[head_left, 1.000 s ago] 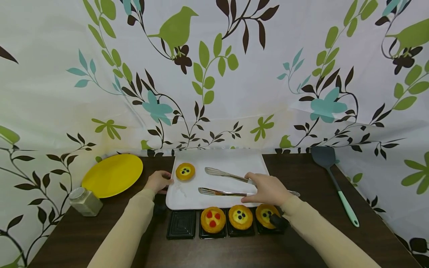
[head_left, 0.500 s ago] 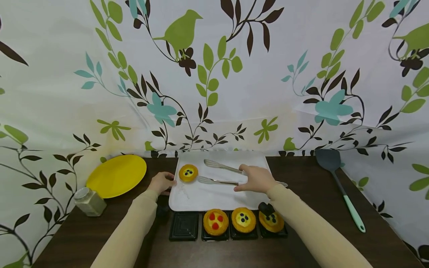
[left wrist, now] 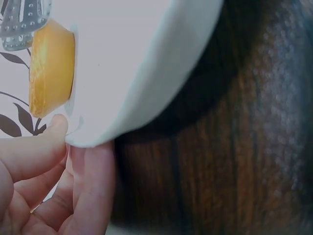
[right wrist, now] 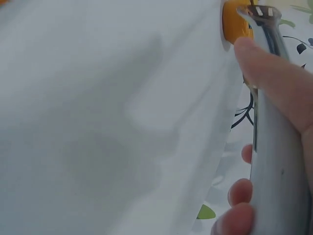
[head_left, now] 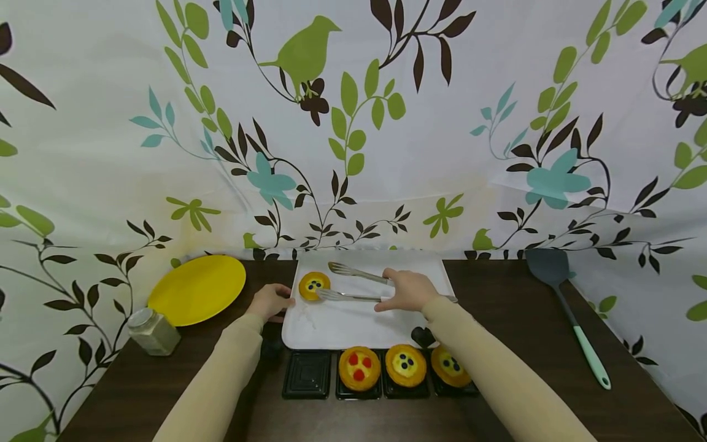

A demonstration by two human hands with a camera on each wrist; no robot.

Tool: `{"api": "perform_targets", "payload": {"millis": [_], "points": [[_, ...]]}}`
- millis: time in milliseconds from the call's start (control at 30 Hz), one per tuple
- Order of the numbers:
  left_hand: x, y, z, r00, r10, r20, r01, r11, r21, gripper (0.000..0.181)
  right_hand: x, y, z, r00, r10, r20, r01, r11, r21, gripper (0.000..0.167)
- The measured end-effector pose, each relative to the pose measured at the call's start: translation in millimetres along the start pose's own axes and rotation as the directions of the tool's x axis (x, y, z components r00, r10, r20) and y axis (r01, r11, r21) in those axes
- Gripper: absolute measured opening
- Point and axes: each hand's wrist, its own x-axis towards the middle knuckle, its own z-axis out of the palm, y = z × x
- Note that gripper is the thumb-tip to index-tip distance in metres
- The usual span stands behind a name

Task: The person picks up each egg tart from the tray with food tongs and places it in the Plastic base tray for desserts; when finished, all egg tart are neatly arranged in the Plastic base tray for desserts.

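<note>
My right hand (head_left: 409, 291) grips a pair of metal tongs (head_left: 353, 297) above the white tray (head_left: 342, 328). The tong arms are spread apart; their slotted tips reach left, the nearer one overlapping a tart (head_left: 313, 282) with dark berries in the head view. In the left wrist view the tips (left wrist: 22, 22) hang beside the tart's (left wrist: 54, 68) upper side; whether they touch it I cannot tell. My left hand (head_left: 270, 301) holds the tray's left rim, thumb on top and fingers beneath in the left wrist view.
In front of the tray stands a row of black square holders: an unfilled one (head_left: 306, 374), a red-topped tart (head_left: 359, 368), and two berry tarts (head_left: 405, 365). A yellow plate (head_left: 199, 288) and a jar (head_left: 153, 331) are at left. A spatula (head_left: 574, 319) lies at right.
My right hand has carried the tongs left and slightly away from me, so their tips come to the tart on the tray. The left hand keeps its hold on the rim.
</note>
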Motion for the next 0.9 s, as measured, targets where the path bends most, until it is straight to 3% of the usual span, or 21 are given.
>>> {"api": "perform_targets", "payload": {"millis": [233, 900], "points": [[0.5, -0.7, 1.0, 1.000, 0.007, 0.000, -0.007, 1.000, -0.004, 0.035, 5.9, -1.3, 2.7, 0.999, -0.005, 0.046, 0.005, 1.000, 0.007, 0.079], [-1.4, 1.8, -0.2, 1.000, 0.007, 0.013, -0.007, 1.000, 0.001, 0.038, 12.7, -10.2, 8.3, 0.998, -0.014, 0.060, 0.015, 1.000, -0.022, 0.071]]}}
